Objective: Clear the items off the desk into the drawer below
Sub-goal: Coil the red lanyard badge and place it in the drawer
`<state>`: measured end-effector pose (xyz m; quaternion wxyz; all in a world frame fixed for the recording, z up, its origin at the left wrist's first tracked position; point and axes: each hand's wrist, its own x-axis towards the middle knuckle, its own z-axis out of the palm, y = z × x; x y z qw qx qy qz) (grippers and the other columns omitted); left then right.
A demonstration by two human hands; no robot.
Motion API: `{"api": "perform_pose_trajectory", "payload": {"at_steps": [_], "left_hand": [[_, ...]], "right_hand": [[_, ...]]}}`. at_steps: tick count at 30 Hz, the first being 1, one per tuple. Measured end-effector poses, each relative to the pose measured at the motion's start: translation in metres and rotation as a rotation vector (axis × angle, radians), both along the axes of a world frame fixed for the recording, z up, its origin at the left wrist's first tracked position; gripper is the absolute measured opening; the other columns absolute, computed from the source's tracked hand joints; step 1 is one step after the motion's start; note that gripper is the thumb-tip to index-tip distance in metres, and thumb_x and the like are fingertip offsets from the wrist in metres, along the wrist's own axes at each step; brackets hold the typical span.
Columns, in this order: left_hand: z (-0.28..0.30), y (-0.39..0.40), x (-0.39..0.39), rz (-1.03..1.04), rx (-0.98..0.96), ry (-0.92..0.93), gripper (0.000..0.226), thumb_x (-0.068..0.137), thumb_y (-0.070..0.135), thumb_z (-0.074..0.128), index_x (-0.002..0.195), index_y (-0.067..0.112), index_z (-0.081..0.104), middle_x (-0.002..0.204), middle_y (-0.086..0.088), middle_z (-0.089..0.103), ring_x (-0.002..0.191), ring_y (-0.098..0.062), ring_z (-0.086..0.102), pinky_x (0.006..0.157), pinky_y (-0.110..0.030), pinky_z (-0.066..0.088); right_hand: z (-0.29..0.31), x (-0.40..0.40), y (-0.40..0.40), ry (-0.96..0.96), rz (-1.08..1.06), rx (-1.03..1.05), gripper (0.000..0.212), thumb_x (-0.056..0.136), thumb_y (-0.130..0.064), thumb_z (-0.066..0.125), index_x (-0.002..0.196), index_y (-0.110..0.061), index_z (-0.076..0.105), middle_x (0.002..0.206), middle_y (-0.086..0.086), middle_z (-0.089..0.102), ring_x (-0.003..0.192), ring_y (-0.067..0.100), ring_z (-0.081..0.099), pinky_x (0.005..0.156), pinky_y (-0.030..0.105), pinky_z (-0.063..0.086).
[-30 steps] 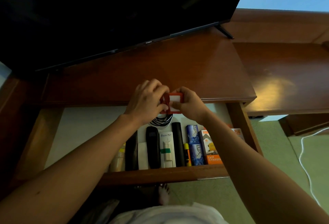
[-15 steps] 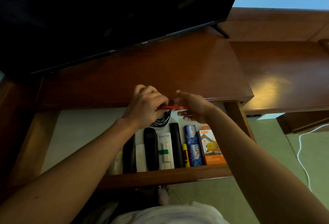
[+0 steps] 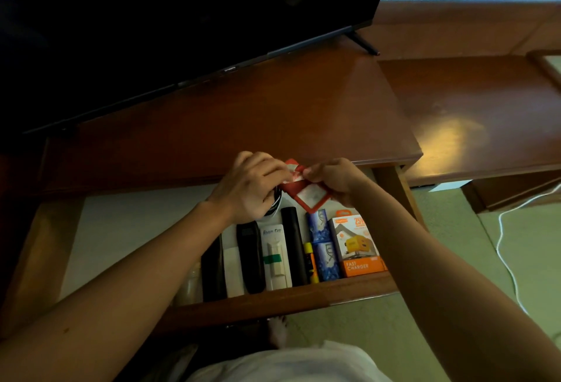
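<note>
The drawer [image 3: 273,302] under the wooden desk [image 3: 243,120] is pulled out. Both hands hold a small red card holder with white windows [image 3: 306,193] over the drawer's back, just below the desk's front edge. My left hand [image 3: 255,187] pinches its top left, my right hand [image 3: 337,178] its top right. Lying in a row in the drawer are two dark remotes [image 3: 250,257], a white keycard sleeve [image 3: 274,257], a black tube [image 3: 293,245], a yellow marker [image 3: 311,263], two blue boxes [image 3: 321,245] and an orange charger box [image 3: 356,248]. A coiled cable [image 3: 274,208] is partly hidden under my left hand.
A large dark television [image 3: 182,17] stands at the back of the desk. A lower wooden surface [image 3: 485,120] adjoins on the right. A white cable [image 3: 510,260] trails over the green floor. The drawer's left half [image 3: 127,239] is bare white.
The red card holder was edge-on half a second ago; it is now tilted with its windowed face towards me and sits slightly lower over the drawer. Both hands stay on it.
</note>
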<state>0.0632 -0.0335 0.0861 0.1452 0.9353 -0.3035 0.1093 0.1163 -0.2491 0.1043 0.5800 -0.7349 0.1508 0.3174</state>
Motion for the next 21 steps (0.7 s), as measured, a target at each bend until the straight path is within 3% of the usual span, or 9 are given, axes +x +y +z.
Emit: {"api": "perform_pose_trajectory", "payload": {"at_steps": [3,5,8,12,15,18,21], "left_hand": [[-0.004,-0.002,0.007,0.113,-0.027,0.053,0.045,0.08,0.017,0.068,0.124,0.023,0.062,0.129,0.002,0.058,0.12,-0.022,0.052,0.092,-0.04,0.032],[-0.006,-0.004,0.016,0.256,0.002,0.126,0.047,0.089,0.027,0.064,0.134,0.025,0.055,0.143,0.0,0.051,0.132,-0.024,0.045,0.104,-0.045,0.029],[-0.014,-0.004,0.033,0.458,0.072,0.291,0.063,0.098,0.051,0.046,0.154,0.032,0.025,0.165,-0.001,0.019,0.151,-0.025,0.016,0.12,-0.052,0.011],[-0.034,0.003,0.05,0.604,0.155,0.43,0.075,0.096,0.07,0.021,0.157,0.037,-0.007,0.167,-0.003,-0.013,0.153,-0.03,-0.013,0.119,-0.059,-0.011],[-0.046,0.01,0.054,0.659,0.222,0.471,0.077,0.092,0.074,0.008,0.157,0.036,-0.01,0.166,-0.005,-0.018,0.151,-0.034,-0.019,0.116,-0.065,-0.011],[-0.054,0.012,0.052,0.671,0.259,0.455,0.078,0.091,0.075,0.002,0.158,0.035,-0.009,0.166,-0.005,-0.02,0.151,-0.035,-0.019,0.116,-0.067,-0.008],[-0.055,0.011,0.053,0.675,0.255,0.43,0.078,0.091,0.074,0.003,0.158,0.035,-0.007,0.166,-0.005,-0.018,0.151,-0.036,-0.017,0.116,-0.067,-0.005]], "right_hand": [[-0.012,0.004,-0.019,-0.045,0.049,-0.121,0.013,0.089,-0.01,0.071,0.1,-0.005,0.068,0.102,0.016,0.072,0.09,0.027,0.071,0.083,0.04,0.059],[-0.022,0.007,-0.028,-0.051,0.106,-0.207,0.02,0.09,-0.014,0.07,0.108,-0.006,0.066,0.102,0.012,0.07,0.093,0.026,0.07,0.085,0.039,0.058],[-0.04,0.011,-0.033,-0.064,0.22,-0.349,0.022,0.094,-0.019,0.066,0.114,-0.011,0.067,0.104,0.008,0.067,0.097,0.025,0.067,0.088,0.038,0.056],[-0.072,0.015,-0.033,-0.092,0.249,-0.396,0.024,0.098,-0.015,0.059,0.121,-0.012,0.068,0.111,0.008,0.067,0.098,0.023,0.063,0.089,0.037,0.053],[-0.091,0.019,-0.029,-0.16,0.242,-0.439,0.026,0.1,-0.011,0.054,0.122,-0.01,0.068,0.112,0.007,0.066,0.096,0.02,0.06,0.081,0.033,0.048],[-0.109,0.028,-0.031,-0.169,0.191,-0.471,0.028,0.101,-0.011,0.052,0.123,-0.011,0.068,0.118,0.009,0.067,0.101,0.024,0.062,0.09,0.037,0.052],[-0.126,0.039,-0.038,-0.138,0.056,-0.43,0.028,0.099,-0.005,0.051,0.122,-0.006,0.067,0.122,0.013,0.067,0.098,0.023,0.061,0.086,0.036,0.052]]}}
